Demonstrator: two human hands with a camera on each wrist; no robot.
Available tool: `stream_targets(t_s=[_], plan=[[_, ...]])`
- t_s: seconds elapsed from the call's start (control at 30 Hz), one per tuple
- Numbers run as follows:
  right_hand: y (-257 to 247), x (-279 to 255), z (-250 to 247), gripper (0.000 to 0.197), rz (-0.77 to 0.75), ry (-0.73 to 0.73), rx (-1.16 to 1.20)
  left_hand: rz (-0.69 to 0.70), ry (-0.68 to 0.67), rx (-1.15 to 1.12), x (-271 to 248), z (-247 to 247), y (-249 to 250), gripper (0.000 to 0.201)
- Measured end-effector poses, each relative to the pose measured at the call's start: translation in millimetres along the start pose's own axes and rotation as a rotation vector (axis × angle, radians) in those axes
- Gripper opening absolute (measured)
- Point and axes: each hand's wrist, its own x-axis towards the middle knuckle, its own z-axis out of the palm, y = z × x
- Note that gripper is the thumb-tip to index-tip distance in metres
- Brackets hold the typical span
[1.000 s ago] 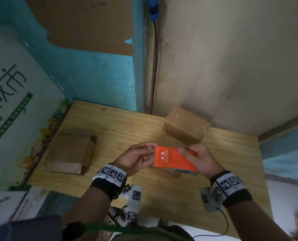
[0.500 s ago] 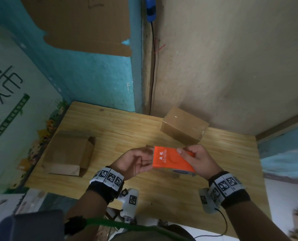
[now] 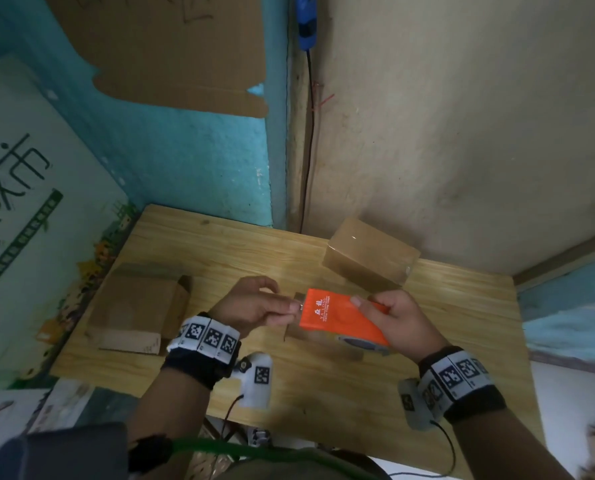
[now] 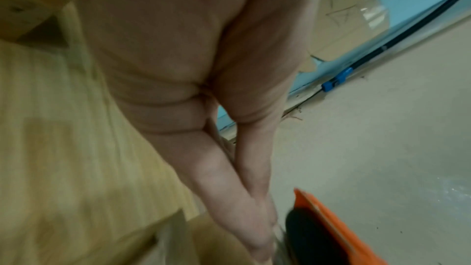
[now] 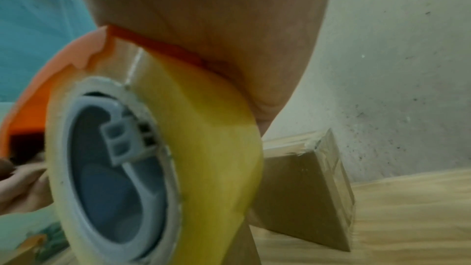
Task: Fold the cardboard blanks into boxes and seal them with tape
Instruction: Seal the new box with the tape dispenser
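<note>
your right hand [image 3: 398,320] grips the orange plastic tape dispenser [image 3: 341,318] above the middle of the light wooden bench [image 3: 324,393], fingers wrapped over its top and far side. from the right wrist view the roll of clear yellowish tape [image 5: 203,148] sits on a grey hub under the orange cover, pressed up against your palm.

your left hand [image 3: 254,306] is at the dispenser's left end, thumb and forefinger closed together at the cutter edge. they seem to pinch the free end of the tape, but the strip itself is too faint to make out. in the left wrist view your fingers [image 4: 229,188] run straight down, pressed together, ending just beside the dispenser's orange corner [image 4: 331,225].

directly under the dispenser a small brown cardboard piece [image 3: 294,332] rests on the bench, mostly hidden by your hands and the tool, so you cannot tell how far it is folded.

a closed brown cardboard box with glossy tape over it [image 3: 370,258] stands near the far edge, close to the beige wall. a flattened brown cardboard blank [image 3: 136,310], with one end gaping open, lies by the left edge, well apart from your hands.

a blue clip on a black cable [image 3: 304,26] hangs in the wall corner beyond the bench, and a torn sheet of cardboard [image 3: 171,53] is stuck on the teal wall.
</note>
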Motion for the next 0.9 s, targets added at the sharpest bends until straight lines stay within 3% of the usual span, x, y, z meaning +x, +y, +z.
stream_targets(t_s=[0.13, 0.33, 0.67, 0.9], plan=[[0, -7, -14, 0.058, 0.028, 0.039, 0.009, -0.048, 0.109, -0.033, 0, -29, 19, 0.071], [0, -6, -25, 0.069, 0.015, 0.037, -0.050, -0.096, 0.171, -0.090, 7, -52, 12, 0.076], [-3, -3, -10, 0.071, 0.001, 0.031, -0.176, -0.076, 0.240, -0.124, 37, -46, -32, 0.062], [-12, 9, 3, 0.074, -0.013, 0.056, -0.347, 0.020, 0.321, 0.112, 59, -33, -64, 0.054]])
